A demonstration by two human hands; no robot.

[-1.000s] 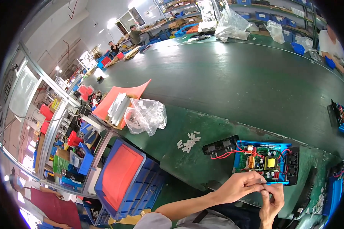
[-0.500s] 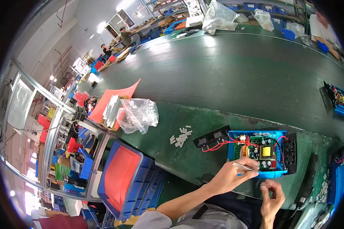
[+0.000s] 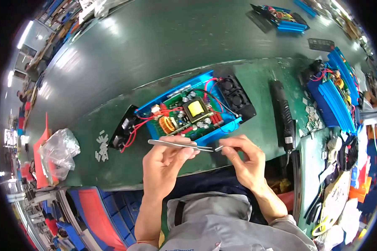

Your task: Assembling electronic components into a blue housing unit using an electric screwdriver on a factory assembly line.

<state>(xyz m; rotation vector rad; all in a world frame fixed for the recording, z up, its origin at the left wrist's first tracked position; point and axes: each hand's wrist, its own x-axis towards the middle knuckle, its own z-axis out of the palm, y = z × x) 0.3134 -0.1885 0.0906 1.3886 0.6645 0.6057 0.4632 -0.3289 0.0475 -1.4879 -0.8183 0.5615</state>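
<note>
Between thumb and fingers, my left hand (image 3: 165, 161) grips metal tweezers (image 3: 171, 144), their tips pointing right. My right hand (image 3: 245, 157) pinches a small pale strip (image 3: 219, 148), right by the tweezer tips; whether they touch it I cannot tell. Just beyond both hands lies an open blue metal housing (image 3: 218, 133) with a green circuit board, a yellow-wrapped transformer (image 3: 194, 108) and a copper-wound coil (image 3: 166, 124). A black panel with two fans (image 3: 237, 98) stands at its right end. Red wires link a black end plate (image 3: 123, 127) on its left.
Small pale pieces (image 3: 101, 148) lie loose left of the housing, with more pale pieces (image 3: 313, 119) far right. A black electric screwdriver (image 3: 284, 113) lies to the right. Other blue housings (image 3: 337, 106) stand beyond it. A clear plastic bag (image 3: 60, 148) is at left, above a blue crate (image 3: 113, 209).
My view has swung to the right and down. My left hand has drawn back from the housing with the tweezers, and the two hands have come together, tweezer tips near the small strip.
</note>
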